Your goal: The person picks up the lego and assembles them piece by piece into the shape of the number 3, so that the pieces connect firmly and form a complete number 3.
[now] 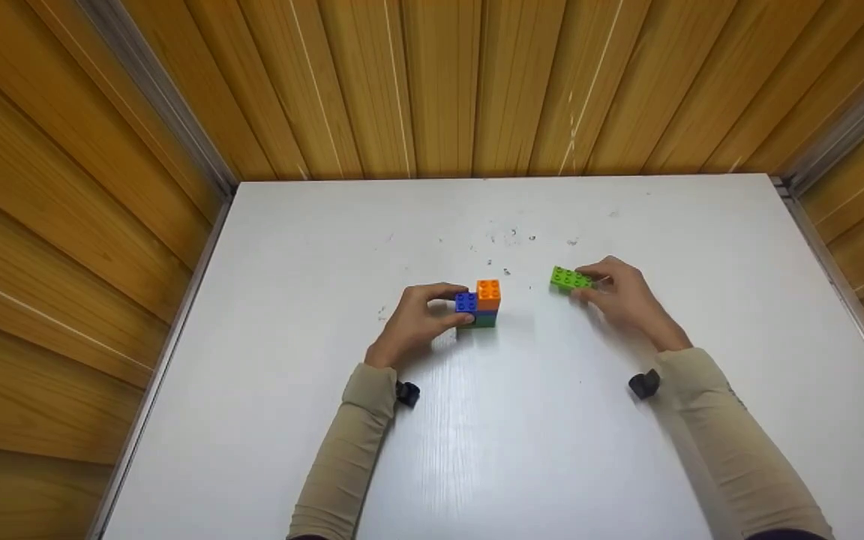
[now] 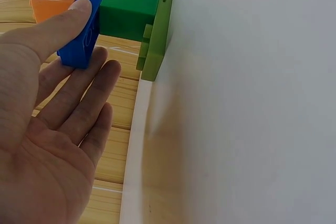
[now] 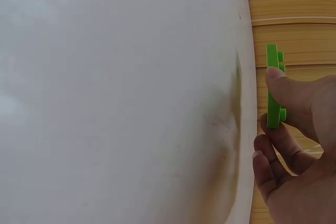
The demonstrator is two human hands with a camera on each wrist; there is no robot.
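Observation:
My left hand [image 1: 417, 319] pinches a blue toy brick [image 1: 465, 302] between thumb and fingers. That brick belongs to a small stack: an orange block [image 1: 488, 292] is on top beside the bare blue studs, and a dark green block [image 2: 129, 10] is below. At the bottom, a thin olive-green brick [image 2: 160, 40] sits against the white table in the left wrist view. Off to the right, my right hand [image 1: 623, 296] holds a thin bright green brick [image 1: 570, 280] by its near end, studs up. It appears raised off the tabletop in the right wrist view [image 3: 272, 95].
The white table [image 1: 289, 450] carries small dark marks [image 1: 513, 232] beyond the stack. Wood-look panel walls [image 1: 439, 90] rise behind it and at both sides. Small black devices [image 1: 643, 384] sit at both sleeve cuffs.

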